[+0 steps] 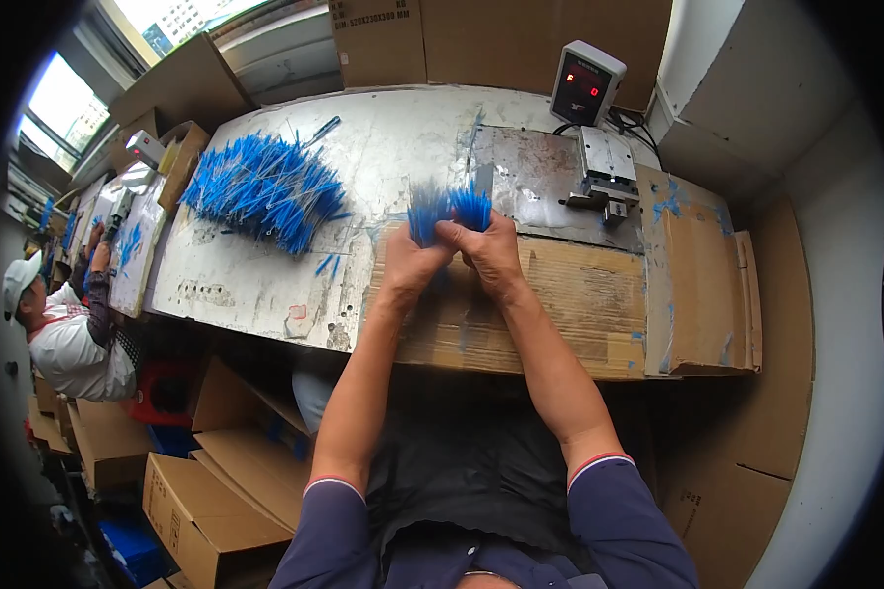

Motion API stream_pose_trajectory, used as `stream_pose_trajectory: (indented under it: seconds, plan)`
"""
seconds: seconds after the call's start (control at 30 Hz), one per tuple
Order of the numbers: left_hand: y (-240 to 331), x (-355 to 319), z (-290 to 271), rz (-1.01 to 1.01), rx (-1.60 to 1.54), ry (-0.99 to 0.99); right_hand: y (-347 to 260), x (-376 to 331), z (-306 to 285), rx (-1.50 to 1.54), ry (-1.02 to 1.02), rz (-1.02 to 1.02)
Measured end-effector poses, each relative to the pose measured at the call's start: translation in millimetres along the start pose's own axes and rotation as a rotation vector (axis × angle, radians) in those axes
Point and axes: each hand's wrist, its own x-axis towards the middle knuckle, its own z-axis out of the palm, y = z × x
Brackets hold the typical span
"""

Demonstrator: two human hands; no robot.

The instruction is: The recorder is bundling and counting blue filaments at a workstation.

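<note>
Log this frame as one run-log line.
left hand: gripping blue strand bundle | right hand: gripping same bundle | loose blue pile: left on bench

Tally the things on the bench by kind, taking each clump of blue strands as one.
Bundle of blue strands, gripped by left hand and right hand: 1
Loose heap of blue strands: 1
Counter box with red display: 1
Metal fixture: 1
Total: 4

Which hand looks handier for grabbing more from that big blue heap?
Probably the left hand. Both hands grip the blue bundle, but the big heap of blue strands lies on the person's left side, while the right hand would have to cross over.
</note>
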Motion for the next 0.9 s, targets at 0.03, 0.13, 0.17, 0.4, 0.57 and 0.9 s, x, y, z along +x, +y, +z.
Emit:
stream_pose_trajectory:
  seconds: [0.03, 0.13, 0.17, 0.4, 0.57, 0.9]
  plan:
    - [-0.7, -0.3, 1.6, 0.052, 0.074, -0.018, -0.7, 0.4, 0.1, 0.025, -0.005, -0.045]
    - [0.0, -3.4, 1.5, 0.015, -0.020, -0.049, 3.2, 5.3, -3.2, 0.111, -0.004, -0.034]
    - [0.3, -4.3, 1.4, 0.012, -0.020, -0.050, 4.8, 5.9, -4.3, 0.171, 0.000, 0.019]
    - [-7.7, -5.7, -11.0, -0.072, -0.285, 0.003, -4.7, -0.9, -5.6, 0.294, -0.034, 0.103]
    - [-13.2, -4.5, -9.9, -0.042, -0.263, 0.029, 0.1, 0.8, -3.5, 0.150, -0.047, 0.078]
    - [-15.6, -3.6, -12.8, -0.040, -0.267, -0.009, -0.6, 0.6, 5.9, 0.257, 0.012, 0.067]
